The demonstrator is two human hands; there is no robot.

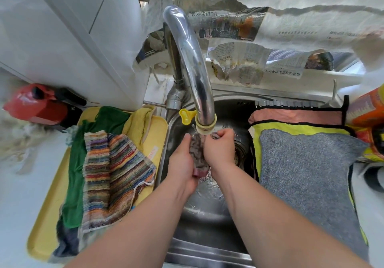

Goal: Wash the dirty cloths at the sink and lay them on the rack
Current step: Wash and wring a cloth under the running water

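A dark wet cloth (197,156) hangs under the faucet (190,60) over the steel sink's (207,255) middle, gripped by the curled fingers (224,133) of left hand (182,164) and right hand (220,150), with a striped cloth (112,174) on the yellow tray (47,226) at the sink's left edge and a grey cloth (307,174) at its right edge.

Glossy metal faucet (188,64) and sink (207,209); matt plastic tray (46,222); rough woven cloth (112,176).

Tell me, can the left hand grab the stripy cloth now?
Probably not yet: the left hand and right hand both grip a wet cloth under the tap. The stripy cloth lies uncovered beside the sink, so nothing else blocks it.
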